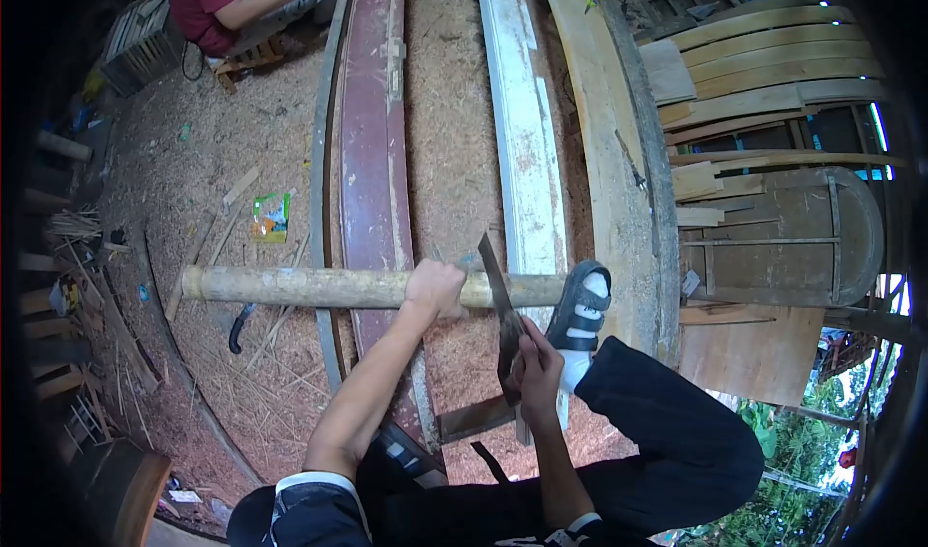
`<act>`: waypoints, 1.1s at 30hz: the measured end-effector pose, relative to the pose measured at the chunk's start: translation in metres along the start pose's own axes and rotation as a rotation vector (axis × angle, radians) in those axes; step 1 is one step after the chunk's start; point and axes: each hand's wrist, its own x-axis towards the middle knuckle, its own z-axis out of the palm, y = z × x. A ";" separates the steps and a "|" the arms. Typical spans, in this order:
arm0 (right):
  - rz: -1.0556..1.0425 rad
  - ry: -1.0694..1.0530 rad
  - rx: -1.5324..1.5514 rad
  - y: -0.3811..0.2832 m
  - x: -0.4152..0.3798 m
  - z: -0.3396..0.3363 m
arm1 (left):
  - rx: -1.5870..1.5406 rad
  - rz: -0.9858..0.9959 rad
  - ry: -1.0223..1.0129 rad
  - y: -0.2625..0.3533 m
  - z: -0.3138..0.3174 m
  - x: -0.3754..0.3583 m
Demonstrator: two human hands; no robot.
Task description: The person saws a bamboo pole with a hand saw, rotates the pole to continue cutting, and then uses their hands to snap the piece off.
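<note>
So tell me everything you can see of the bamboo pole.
The bamboo pole is round and yellowish tan, with a ridge near its left end. It lies crosswise over a maroon plank and a white plank, its left end jutting past them. The left hand grips it; a sandalled foot covers its right end. A dark blade crosses it, contact unclear.

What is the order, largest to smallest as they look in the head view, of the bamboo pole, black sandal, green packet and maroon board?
1. Maroon board
2. Bamboo pole
3. Black sandal
4. Green packet
</note>
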 end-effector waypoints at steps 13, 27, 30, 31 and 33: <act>-0.053 -0.010 -0.053 0.008 0.059 0.027 | -0.028 -0.059 -0.079 0.007 -0.009 -0.004; -0.109 -0.064 -0.210 0.014 0.070 0.022 | -0.008 -0.036 -0.018 0.004 0.006 -0.005; -0.080 -0.035 -0.046 0.011 0.011 -0.002 | -0.012 -0.042 -0.022 0.004 0.005 -0.005; -0.057 -0.022 -0.054 0.002 0.002 0.000 | -0.022 -0.031 -0.022 0.007 0.007 -0.008; 0.016 -0.017 -0.067 -0.024 0.009 0.006 | -0.022 -0.029 -0.016 0.006 0.008 -0.005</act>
